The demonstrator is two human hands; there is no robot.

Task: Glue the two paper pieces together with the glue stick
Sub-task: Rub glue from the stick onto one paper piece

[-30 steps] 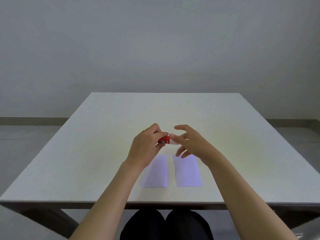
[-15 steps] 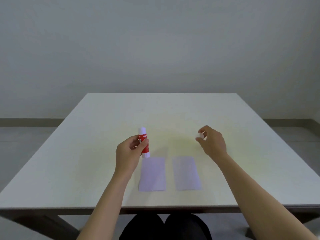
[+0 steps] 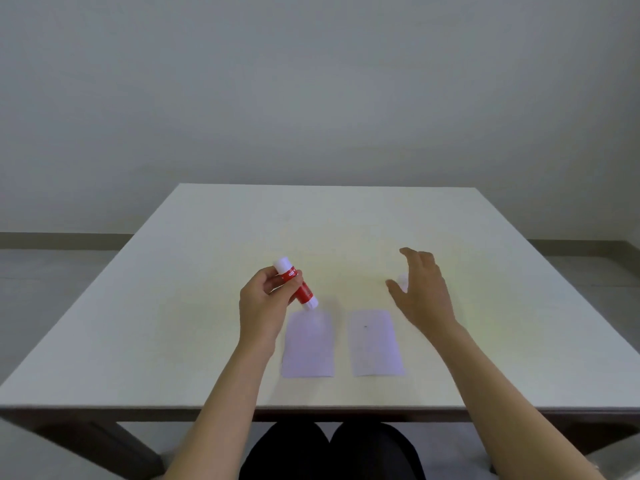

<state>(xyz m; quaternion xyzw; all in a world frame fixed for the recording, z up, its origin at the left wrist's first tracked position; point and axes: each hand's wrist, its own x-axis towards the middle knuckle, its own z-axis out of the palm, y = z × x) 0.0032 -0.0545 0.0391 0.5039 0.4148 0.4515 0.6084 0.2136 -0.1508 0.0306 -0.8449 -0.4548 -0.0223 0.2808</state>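
A plain, pale grey wall point(image 3: 311, 81) fills the upper half of the frame. A dark baseboard point(image 3: 62, 240) runs along its foot at left and right, above a grey floor point(image 3: 41, 289). A white square table point(image 3: 329, 223) with dark legs occupies the centre under soft, even light.

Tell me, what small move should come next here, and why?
Probably lower the glue stick onto the left paper piece. The left hand holds it tilted, lower end just above that piece; the right hand is open beside the small white cap.
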